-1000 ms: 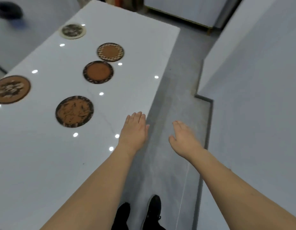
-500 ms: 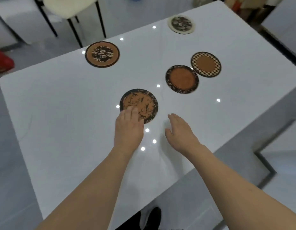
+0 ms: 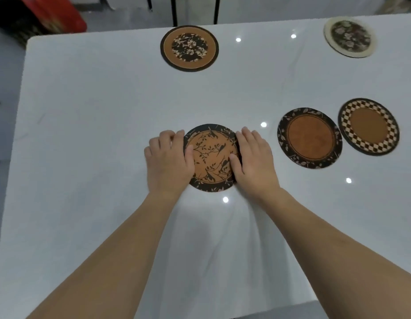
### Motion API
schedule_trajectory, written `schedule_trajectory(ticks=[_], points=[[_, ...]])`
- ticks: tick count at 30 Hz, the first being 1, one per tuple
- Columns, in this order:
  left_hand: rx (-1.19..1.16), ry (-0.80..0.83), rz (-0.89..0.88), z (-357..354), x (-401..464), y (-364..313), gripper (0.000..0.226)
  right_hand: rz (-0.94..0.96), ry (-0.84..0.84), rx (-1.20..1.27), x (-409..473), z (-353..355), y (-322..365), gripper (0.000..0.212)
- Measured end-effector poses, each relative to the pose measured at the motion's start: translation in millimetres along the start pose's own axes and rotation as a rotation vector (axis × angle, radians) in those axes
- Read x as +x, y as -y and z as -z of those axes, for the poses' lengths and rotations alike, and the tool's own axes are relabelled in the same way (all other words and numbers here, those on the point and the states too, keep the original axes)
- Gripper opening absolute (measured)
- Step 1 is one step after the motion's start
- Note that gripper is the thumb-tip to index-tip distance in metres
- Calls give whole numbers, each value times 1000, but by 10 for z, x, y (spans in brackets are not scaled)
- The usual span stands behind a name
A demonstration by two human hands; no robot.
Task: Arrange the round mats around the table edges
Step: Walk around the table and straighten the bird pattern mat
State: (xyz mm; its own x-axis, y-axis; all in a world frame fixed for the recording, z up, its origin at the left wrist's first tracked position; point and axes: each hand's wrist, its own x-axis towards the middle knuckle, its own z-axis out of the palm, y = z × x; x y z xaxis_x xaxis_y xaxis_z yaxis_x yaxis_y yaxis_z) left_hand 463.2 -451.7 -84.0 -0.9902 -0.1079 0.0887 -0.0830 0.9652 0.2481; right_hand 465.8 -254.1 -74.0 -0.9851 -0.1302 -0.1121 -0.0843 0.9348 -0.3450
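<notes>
While both hands, left (image 3: 169,162) and right (image 3: 255,162), grip the branch-patterned mat (image 3: 210,157), glossy white table (image 3: 96,134) mirrors ceiling lights.

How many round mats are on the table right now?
5. One between both hands, mid-table; two to its right, a leaf-rimmed and a checkered one; two along the far edge, a brown floral and a cream-rimmed one. None looks hidden.

Bright, even overhead light falls on the glossy white table (image 3: 85,134), which mirrors small ceiling lamps as sharp white glare spots. Soft shadows pool beneath both forearms. Wide-angle distortion bows the table's edges; the far corners look soft and slightly blurred.
</notes>
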Motion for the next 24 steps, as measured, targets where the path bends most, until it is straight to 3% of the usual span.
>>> schedule_trajectory(ticks=[14, 24], points=[[-136, 24, -48, -16, 36, 44, 25, 94, -150, 55, -16, -43, -66, 46], [-101, -21, -162, -34, 1, 76, 31, 74, -179, 72, -23, -94, -68, 42]])
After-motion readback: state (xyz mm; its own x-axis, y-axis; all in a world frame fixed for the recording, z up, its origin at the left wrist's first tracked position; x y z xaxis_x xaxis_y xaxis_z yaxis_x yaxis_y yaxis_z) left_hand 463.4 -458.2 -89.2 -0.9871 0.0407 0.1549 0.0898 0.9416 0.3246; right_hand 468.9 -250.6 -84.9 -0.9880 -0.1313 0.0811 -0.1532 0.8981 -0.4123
